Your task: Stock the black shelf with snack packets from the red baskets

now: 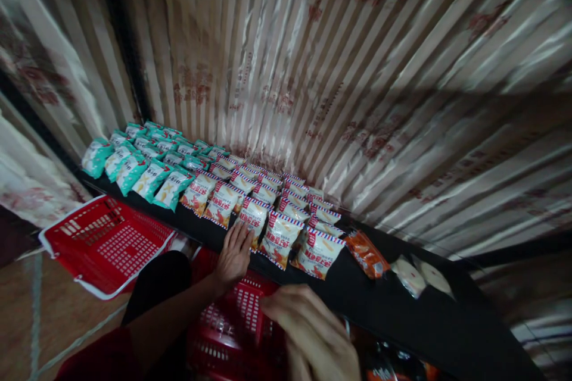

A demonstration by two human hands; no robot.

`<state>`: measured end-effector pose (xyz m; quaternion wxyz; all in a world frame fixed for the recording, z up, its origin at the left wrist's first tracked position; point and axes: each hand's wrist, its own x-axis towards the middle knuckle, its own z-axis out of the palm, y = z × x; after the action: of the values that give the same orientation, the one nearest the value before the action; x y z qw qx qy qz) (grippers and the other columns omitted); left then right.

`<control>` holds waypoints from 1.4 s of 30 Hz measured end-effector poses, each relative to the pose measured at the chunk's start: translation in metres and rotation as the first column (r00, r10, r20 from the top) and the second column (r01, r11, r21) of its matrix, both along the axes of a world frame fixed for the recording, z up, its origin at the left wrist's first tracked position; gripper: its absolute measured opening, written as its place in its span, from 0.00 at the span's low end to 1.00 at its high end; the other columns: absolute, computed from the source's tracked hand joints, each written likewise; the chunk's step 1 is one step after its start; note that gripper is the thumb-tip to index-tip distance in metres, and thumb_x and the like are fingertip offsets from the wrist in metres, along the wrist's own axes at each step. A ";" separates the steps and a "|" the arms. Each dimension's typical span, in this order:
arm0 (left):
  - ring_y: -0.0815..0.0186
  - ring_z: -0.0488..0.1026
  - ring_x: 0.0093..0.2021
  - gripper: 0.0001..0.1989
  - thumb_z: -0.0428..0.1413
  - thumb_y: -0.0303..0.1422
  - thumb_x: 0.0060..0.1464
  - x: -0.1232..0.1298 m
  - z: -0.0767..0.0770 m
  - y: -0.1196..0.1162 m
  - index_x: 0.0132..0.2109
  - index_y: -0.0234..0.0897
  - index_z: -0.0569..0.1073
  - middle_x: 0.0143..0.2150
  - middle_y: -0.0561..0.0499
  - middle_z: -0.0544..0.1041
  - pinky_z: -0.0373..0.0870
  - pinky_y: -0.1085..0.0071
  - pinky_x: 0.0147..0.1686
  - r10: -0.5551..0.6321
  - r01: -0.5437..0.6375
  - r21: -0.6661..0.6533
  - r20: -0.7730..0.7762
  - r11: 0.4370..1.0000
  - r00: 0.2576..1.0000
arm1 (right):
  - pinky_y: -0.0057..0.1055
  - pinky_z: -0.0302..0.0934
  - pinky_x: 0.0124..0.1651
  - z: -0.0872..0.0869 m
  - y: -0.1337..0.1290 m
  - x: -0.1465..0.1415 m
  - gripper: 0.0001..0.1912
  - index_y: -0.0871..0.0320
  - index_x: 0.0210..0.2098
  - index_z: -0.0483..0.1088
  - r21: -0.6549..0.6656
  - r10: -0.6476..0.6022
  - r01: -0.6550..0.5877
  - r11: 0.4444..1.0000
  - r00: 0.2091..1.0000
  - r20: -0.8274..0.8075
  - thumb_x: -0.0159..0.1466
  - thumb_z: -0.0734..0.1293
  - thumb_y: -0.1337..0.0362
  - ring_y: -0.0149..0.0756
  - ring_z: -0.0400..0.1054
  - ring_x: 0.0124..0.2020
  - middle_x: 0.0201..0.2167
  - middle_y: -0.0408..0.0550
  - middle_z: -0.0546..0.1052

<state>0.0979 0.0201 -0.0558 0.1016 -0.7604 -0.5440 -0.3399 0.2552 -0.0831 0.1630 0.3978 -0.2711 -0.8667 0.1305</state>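
My left hand (236,254) lies with its fingers stretched out against the lower front of a white snack bag (254,219) with red lettering and a striped top edge. It rests on the bag and does not wrap round it. Similar bags, such as a snack bag (280,238) just to the right, stand in rows on the black shelf (384,309). My right hand (315,330) hovers lower and nearer to me, in front of the shelf edge. Its fingers are bent and blurred, and I cannot make out whether anything is in them.
Teal snack bags (170,186) stand in rows at the shelf's left. An orange packet (366,254) and round pale packs (409,277) lie to the right. A red basket (107,238) sits at lower left; another red basket (223,321) is below my hands. A patterned curtain (268,71) hangs behind.
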 end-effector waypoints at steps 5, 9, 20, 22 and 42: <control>0.53 0.40 0.67 0.26 0.45 0.26 0.57 -0.001 0.002 -0.006 0.63 0.31 0.55 0.66 0.39 0.52 0.50 0.51 0.61 -0.042 0.042 -0.002 -0.026 0.999 0.999 | 0.38 0.68 0.49 -0.068 0.024 -0.012 0.24 0.53 0.50 0.69 -0.174 -0.280 0.292 0.940 0.956 0.089 0.58 0.56 0.75 0.37 0.70 0.48 0.47 0.50 0.75; 0.55 0.42 0.67 0.26 0.45 0.26 0.56 -0.001 0.007 -0.008 0.62 0.32 0.57 0.66 0.40 0.53 0.49 0.51 0.61 -0.058 0.057 -0.037 -0.017 0.998 0.998 | 0.40 0.67 0.51 -0.109 0.023 -0.006 0.20 0.56 0.46 0.72 -0.327 -0.403 0.422 0.846 0.906 0.128 0.59 0.56 0.72 0.40 0.69 0.49 0.48 0.53 0.74; 0.53 0.40 0.67 0.26 0.45 0.27 0.57 -0.002 0.003 -0.014 0.62 0.31 0.57 0.66 0.38 0.52 0.48 0.50 0.61 -0.097 0.095 -0.071 -0.034 0.993 0.995 | 0.41 0.62 0.55 -0.157 0.027 0.006 0.18 0.58 0.44 0.73 -0.445 -0.567 0.533 0.720 0.821 0.065 0.59 0.57 0.70 0.40 0.69 0.50 0.49 0.54 0.74; 0.53 0.40 0.67 0.26 0.45 0.27 0.57 -0.002 0.003 -0.015 0.63 0.31 0.57 0.66 0.38 0.51 0.48 0.50 0.61 -0.100 0.099 -0.070 -0.021 0.993 0.995 | 0.41 0.61 0.56 -0.165 0.032 0.006 0.18 0.58 0.44 0.73 -0.440 -0.577 0.537 0.720 0.815 0.051 0.59 0.57 0.71 0.40 0.68 0.51 0.49 0.53 0.74; 0.53 0.39 0.67 0.27 0.44 0.26 0.58 0.018 0.005 -0.034 0.64 0.33 0.53 0.67 0.40 0.50 0.51 0.53 0.60 -0.222 0.222 -0.076 0.005 0.972 0.975 | 0.45 0.54 0.58 -0.187 0.059 0.008 0.19 0.61 0.46 0.70 -0.268 -0.798 0.766 0.584 0.602 -0.020 0.60 0.55 0.71 0.43 0.58 0.56 0.53 0.58 0.67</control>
<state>0.1160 -0.0140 -0.0510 0.0351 -0.8203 -0.4680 -0.3269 0.2634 -0.0237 -0.0236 0.4388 -0.6599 -0.6070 0.0604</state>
